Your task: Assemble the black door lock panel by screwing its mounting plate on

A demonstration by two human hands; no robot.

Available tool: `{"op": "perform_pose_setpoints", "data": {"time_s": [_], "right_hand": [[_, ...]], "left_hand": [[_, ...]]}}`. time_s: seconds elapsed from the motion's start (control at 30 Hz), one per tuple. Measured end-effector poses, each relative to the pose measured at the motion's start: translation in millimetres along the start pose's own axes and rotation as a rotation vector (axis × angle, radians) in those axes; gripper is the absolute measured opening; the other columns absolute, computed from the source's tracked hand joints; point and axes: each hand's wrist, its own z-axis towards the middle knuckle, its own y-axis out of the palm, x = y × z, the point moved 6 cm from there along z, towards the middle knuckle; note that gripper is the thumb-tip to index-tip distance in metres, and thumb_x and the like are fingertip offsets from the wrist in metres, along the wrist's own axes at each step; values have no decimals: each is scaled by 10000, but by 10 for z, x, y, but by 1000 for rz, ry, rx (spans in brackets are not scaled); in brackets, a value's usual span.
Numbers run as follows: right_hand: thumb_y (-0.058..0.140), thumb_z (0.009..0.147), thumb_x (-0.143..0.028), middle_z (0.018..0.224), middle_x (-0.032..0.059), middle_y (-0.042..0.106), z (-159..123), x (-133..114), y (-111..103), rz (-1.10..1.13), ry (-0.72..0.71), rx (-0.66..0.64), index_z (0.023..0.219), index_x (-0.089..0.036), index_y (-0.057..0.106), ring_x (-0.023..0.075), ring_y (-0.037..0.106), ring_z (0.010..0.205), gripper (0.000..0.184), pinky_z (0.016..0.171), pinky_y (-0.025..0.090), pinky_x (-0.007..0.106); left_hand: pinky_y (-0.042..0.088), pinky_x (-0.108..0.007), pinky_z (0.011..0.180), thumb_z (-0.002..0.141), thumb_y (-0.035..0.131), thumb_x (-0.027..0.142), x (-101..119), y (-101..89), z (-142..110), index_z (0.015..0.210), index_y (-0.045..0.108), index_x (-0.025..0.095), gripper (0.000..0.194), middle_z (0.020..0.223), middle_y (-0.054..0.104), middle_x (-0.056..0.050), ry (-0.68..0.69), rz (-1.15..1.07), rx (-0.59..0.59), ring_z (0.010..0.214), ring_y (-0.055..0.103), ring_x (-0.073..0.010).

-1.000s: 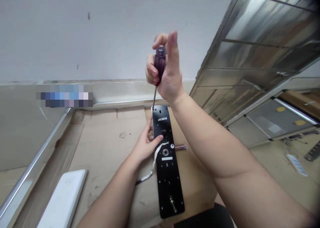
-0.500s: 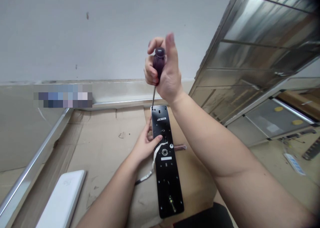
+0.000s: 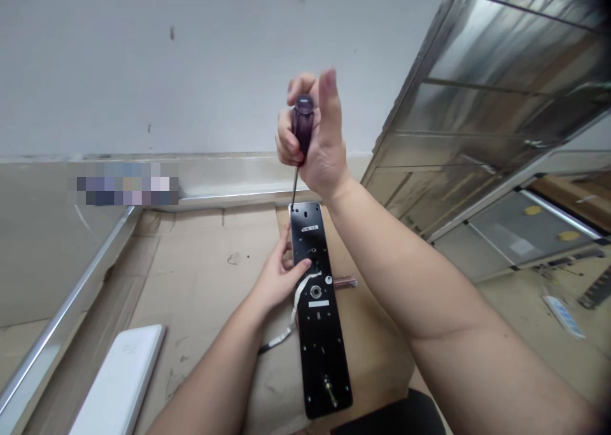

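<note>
A lock plate (image 3: 321, 333) is lying on cardboard (image 3: 205, 269), with a screwdriver (image 3: 302, 126) standing at its top end, gripped in the right hand (image 3: 322, 145). The left hand (image 3: 277, 276) is resting against the plate's left edge. A flat panel (image 3: 119, 384) is lying nearer left, a wall (image 3: 191, 66) is rising behind, and a metal sheet (image 3: 496, 85) is leaning on the right.

Soft, even indoor light is filling my view, glare is streaking across the metal panel (image 3: 506, 60) at upper right, the corners are darkening and bending, and a pixelated patch (image 3: 128, 190) is blurring the left.
</note>
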Motion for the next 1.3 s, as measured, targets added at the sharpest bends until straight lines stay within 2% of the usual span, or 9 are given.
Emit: {"op": "perform_pose_setpoints", "data": {"time_s": [0.13,0.23,0.33,0.43,0.5,0.77,0.93,1.2,1.3], "right_hand": [[589,767,-801,709,-58,469,-32,-32,-92,-130,-73,133,864,-304,370,103,391,471,552,416,271,262],[484,797,-849,693,-19,498,30,45,-128,-216,-20,28,853,-291,477,147,532,592,560,471,378,277],[440,811,-859,572,-39,422,59,97,-134,-138,2,-46,805,-282,507,143,463,508,580,449,361,275],[416,820,-859,502,-78,313,14,74,-134,-34,-15,3,814,-286,485,116,314,416,578,413,299,254],[402,834,-850,515,-85,327,-33,32,-108,-21,-28,12,874,-296,482,110,289,407,561,413,299,248],[389,954,-707,839,-11,623,-60,-10,-150,-386,-230,118,1213,-356,458,127,622,667,442,617,543,256],[533,938,-624,929,12,657,-71,-33,-258,-541,-435,263,1132,-323,534,133,672,789,357,712,591,269],[511,990,-520,1009,25,668,-153,-302,-270,-836,-517,100,1175,-304,562,138,697,816,288,648,569,249],[580,963,-496,975,24,661,-185,-350,-305,-892,-519,121,1156,-297,546,155,693,826,279,669,580,272]], "left_hand": [[598,-410,860,823,779,304,-21,-12,10,1602,168,393,994,1372,542,-122,-1,-10,0,929,716,-204],[597,-411,869,831,772,307,-32,-12,12,1604,148,400,998,1401,524,-124,1,-13,-6,941,717,-205],[596,-411,878,833,770,310,-27,-6,5,1607,134,396,1005,1392,530,-123,-3,-2,-3,941,719,-203],[598,-409,872,831,773,307,-14,1,-3,1605,152,393,996,1379,539,-121,-11,3,2,937,716,-204],[597,-412,873,825,778,301,-3,4,-3,1604,161,393,997,1381,541,-122,-7,0,1,928,716,-203],[596,-418,878,823,776,278,-15,-2,2,1607,149,393,1010,1397,528,-124,-5,-12,5,938,712,-202],[599,-394,872,831,771,278,-39,-17,6,1604,163,388,989,1385,538,-117,6,-2,10,942,714,-195],[610,-402,852,830,774,274,-35,-19,10,1604,167,393,991,1416,526,-128,5,-6,4,926,725,-204],[610,-412,858,836,766,264,-37,-19,9,1604,163,397,985,1426,522,-129,1,-5,3,946,723,-214]]}}
